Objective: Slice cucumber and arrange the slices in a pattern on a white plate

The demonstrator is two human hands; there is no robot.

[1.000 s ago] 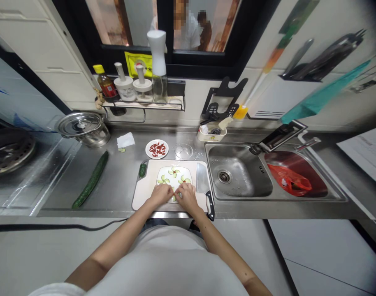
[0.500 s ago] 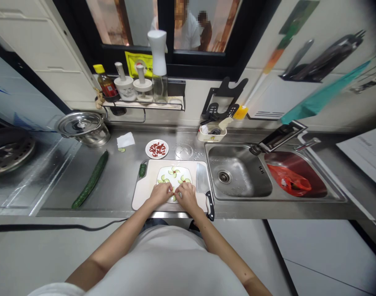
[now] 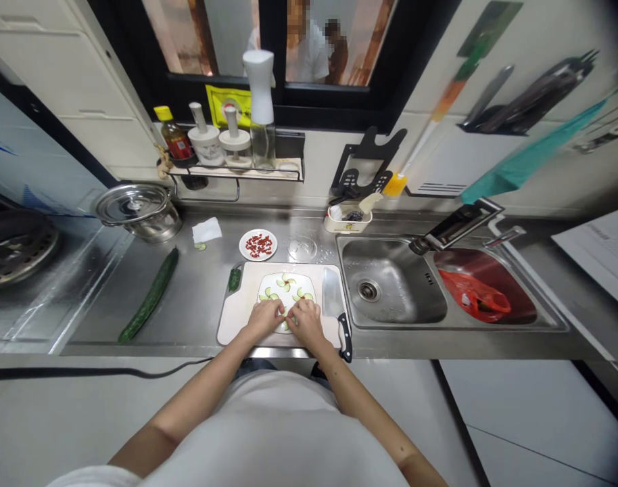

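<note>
A white plate (image 3: 284, 283) lies on a pale cutting board (image 3: 238, 312) and carries cucumber slices (image 3: 303, 295) set in pinwheels with small red bits at their centres. Over the plate's front part, my left hand (image 3: 265, 316) is closed, its thumb and fingertips pinched; what they grip is too small to make out. Close beside it, nearly touching, my right hand (image 3: 305, 320) pinches a green cucumber slice, partly covered by the fingers. A knife (image 3: 332, 292) rests on the board's right side, handle toward me. A cucumber piece (image 3: 234, 279) sits at the board's upper left corner.
Behind the board stands a small dish of chopped red pieces (image 3: 258, 245). A whole cucumber (image 3: 149, 295), a white paper (image 3: 206, 230) and a lidded steel pot (image 3: 139, 211) are to the left. The sink (image 3: 395, 284), with a red bag (image 3: 474, 297), is on the right.
Both hands stay over the front of the plate, with only slight finger movement. A little more green shows at the right fingertips.
</note>
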